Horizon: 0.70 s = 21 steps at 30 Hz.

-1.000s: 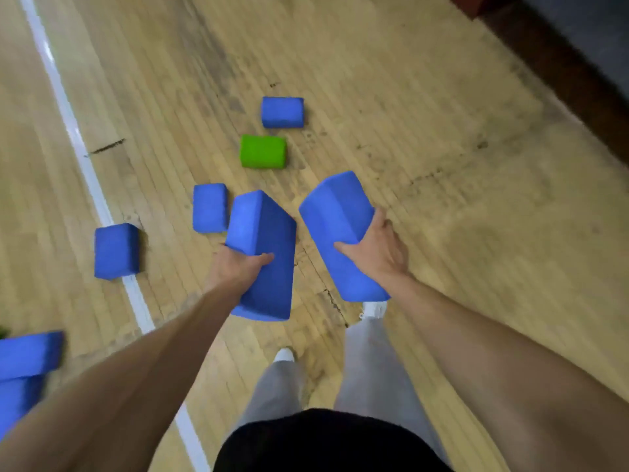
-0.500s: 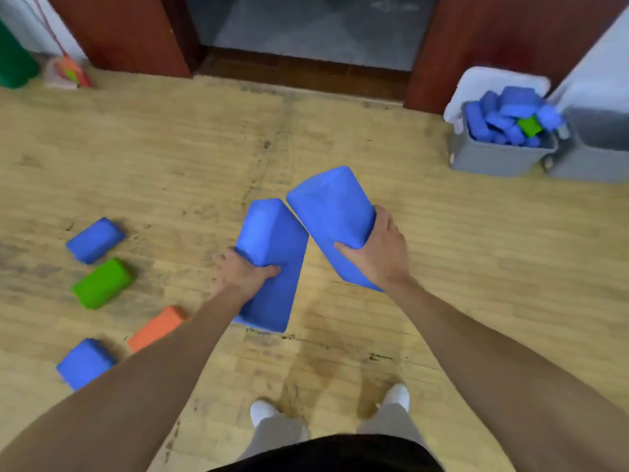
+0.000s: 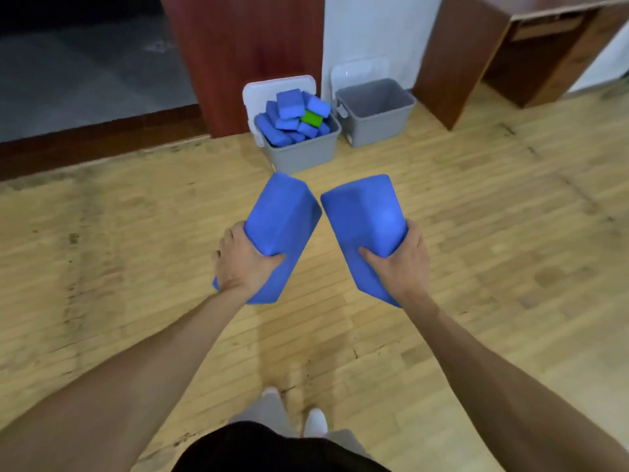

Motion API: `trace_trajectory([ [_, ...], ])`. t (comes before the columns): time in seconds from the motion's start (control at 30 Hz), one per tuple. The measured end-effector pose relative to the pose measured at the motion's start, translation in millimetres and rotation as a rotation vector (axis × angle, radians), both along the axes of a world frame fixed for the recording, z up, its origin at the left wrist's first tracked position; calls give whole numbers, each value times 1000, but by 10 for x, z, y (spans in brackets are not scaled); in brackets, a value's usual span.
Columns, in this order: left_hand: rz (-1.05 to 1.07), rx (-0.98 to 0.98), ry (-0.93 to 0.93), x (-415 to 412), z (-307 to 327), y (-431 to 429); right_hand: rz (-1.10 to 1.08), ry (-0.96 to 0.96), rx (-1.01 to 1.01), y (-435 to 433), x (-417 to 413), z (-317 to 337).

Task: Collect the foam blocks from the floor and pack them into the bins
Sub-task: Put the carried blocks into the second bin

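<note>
In L hand: blue foam block, L block, gripped at lower end, thumb across near face, fingers wrapped round far side. In R hand: second blue block, R block, same grip, thumb on near face, fingers round outer edge. Both off wood floor, tilted, top ends leaning in toward each other, slim strip of floor showing between facing edges. Lower ends further apart.

Straight ahead past top ends: L bin, grey, heaped w/ piled blue blocks well above rim, one green block toward R side of heap. Top corner of L block overlapping bin's front wall in view; real closeness: cannot tell. Just beside it, narrow gap btwn walls: R bin, grey, open top, grey inside showing. White lid upright behind L bin, second white lid behind R bin.

Edges: red-brown panel behind L bin, white wall behind R bin, brown desk far R, side panel down to floor near R bin. Dark threshold strip at L, grey floor beyond. Unbroken run of boards from feet up to bins, wide stretches either side of arms. White shoe at bottom, other foot blurred.
</note>
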<state>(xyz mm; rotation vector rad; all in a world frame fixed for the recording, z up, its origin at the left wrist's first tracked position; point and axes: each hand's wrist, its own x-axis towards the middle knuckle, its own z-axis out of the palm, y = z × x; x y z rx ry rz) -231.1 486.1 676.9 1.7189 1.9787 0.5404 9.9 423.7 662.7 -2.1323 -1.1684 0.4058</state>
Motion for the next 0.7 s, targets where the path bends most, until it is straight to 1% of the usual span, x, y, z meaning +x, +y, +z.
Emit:
trace_trajectory([
  [0.1,-69,40,-72,650,-67,390,-140,48,13,180,579,-37],
  [0.23,-108,-15,-150,1397,-381,924,-247,34,-22,510,1285,-214],
  [0.4,-141,-94,-119,2213,-749,1895,-247,-34,-110,1409,2124,-353],
  [0.53,-150,-102,-69,2867,-685,2789,-238,-66,-121,2304,2768,-186],
  [0.6,-151,-106,-70,3198,-596,3230,-258,-64,-111,2712,3080,-91],
  [0.7,-158,-86,-86,3697,-536,3807,-263,-45,-82,3276,3558,-124],
])
